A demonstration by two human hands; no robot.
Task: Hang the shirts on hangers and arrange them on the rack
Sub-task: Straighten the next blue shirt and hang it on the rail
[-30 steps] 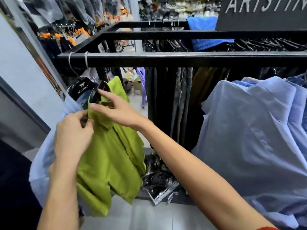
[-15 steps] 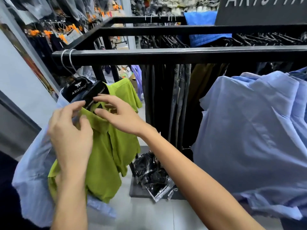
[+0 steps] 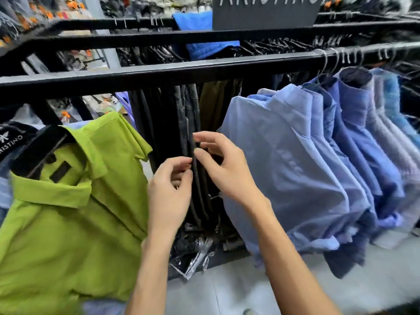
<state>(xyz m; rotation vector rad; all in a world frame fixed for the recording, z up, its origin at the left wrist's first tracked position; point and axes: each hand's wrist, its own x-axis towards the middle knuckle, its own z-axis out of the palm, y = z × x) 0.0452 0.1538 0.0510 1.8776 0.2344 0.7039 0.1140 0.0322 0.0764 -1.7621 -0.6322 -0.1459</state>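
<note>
Green shirt (image 3: 75, 201) on hanger (image 3: 38, 151) left; both hands between it and blue shirts (image 3: 318, 160), empty.

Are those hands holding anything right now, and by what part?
Nothing, it seems. The left hand and right hand hang loosely curled in front of dark trousers, between the green shirt and the blue shirts.

A pale grey tiled floor (image 3: 238, 289) runs under the clothing displays of a shop. A dark grey sign with white lettering (image 3: 266, 12) stands at the top, above a folded bright blue cloth (image 3: 204, 37). Crumpled clear plastic wrappers (image 3: 193, 253) lie on the floor. Further garments with orange tags (image 3: 29, 19) hang blurred at far left.
</note>
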